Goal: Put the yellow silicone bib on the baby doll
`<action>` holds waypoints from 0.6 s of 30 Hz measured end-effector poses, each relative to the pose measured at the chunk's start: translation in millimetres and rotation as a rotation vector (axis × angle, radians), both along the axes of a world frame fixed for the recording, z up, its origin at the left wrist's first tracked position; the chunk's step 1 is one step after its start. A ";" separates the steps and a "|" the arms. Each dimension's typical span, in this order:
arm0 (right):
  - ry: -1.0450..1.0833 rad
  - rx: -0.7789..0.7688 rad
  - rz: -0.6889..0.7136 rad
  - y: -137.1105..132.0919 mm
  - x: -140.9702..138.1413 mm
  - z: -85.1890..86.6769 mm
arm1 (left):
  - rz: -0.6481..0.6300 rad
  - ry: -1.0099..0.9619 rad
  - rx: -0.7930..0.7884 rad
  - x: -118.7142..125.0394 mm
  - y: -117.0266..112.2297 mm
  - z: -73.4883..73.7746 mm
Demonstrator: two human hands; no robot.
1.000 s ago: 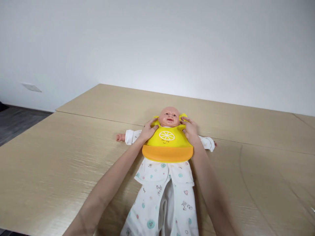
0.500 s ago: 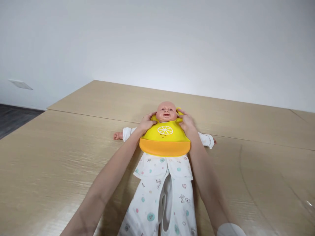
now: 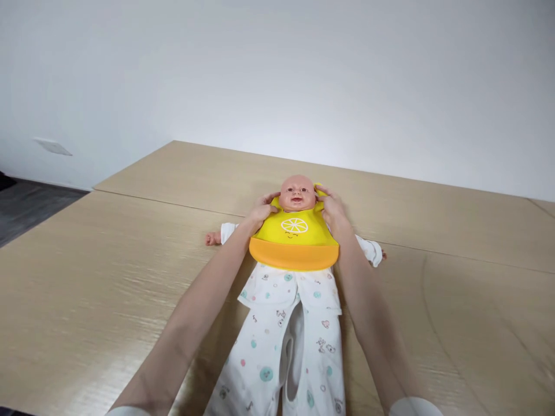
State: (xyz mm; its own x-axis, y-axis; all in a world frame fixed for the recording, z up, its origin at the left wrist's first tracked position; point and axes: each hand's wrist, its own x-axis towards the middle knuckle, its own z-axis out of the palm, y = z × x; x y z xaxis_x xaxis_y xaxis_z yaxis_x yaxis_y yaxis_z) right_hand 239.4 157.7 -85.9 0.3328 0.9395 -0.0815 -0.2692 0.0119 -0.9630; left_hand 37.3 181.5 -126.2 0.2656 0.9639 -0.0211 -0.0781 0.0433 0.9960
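Note:
A baby doll (image 3: 297,194) lies on its back, dressed in a white patterned outfit (image 3: 269,341) with its arms spread sideways. Across its chest is a yellow bib (image 3: 294,225) with a citrus-slice print and an orange pocket along the bottom. My left hand (image 3: 262,211) grips the bib's neck strap at the left of the doll's head, fingers curled round it. On the other side, my right hand (image 3: 330,208) has hold of the opposite strap, thumb and fingers pinched on it. Behind the doll's neck the strap ends are hidden.
Pale wooden tables (image 3: 130,266) pushed together bear the doll, with a seam running across behind its arms. A white wall (image 3: 303,75) rises at the far edge. Dark floor (image 3: 39,208) shows at the left, below a wall plate (image 3: 52,147).
The view has shifted slightly, so the scene sits a little to the right. My hands stay at the bib's straps; the right fingers have moved slightly around the strap.

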 end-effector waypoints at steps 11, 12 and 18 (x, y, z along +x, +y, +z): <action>0.014 -0.006 -0.030 3.2 0.0 -6.8 | 0.039 -0.042 -0.095 2.2 -1.2 -1.0; 0.024 0.001 -0.033 3.2 -0.6 -8.0 | 0.045 -0.055 -0.118 2.7 -2.2 0.5; 0.074 -0.011 -0.048 5.9 -2.4 -10.8 | 0.049 -0.124 -0.203 7.6 -3.2 10.2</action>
